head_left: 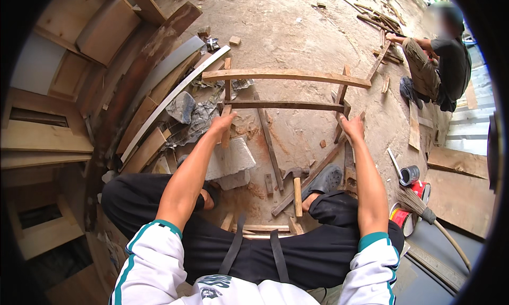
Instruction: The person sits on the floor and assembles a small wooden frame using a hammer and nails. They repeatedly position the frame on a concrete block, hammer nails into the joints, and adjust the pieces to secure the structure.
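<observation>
A rough wooden frame [286,76] of nailed slats stands on the dirt floor in front of me. Its long top rail runs left to right, with a second cross slat [286,105] below it. My left hand [221,123] grips the frame's left upright slat. My right hand [352,128] grips the right upright. A hammer [297,191] with a wooden handle lies on the ground between my knees, untouched. I sit low with my legs spread, one grey shoe [324,180] beside the hammer.
Curved boards and plywood panels [143,93] lean at the left. A flat stone slab [230,159] lies by my left knee. Paint tins [409,175] and a broom [424,212] sit at the right. Another person [440,66] crouches at the far right among scattered wood scraps.
</observation>
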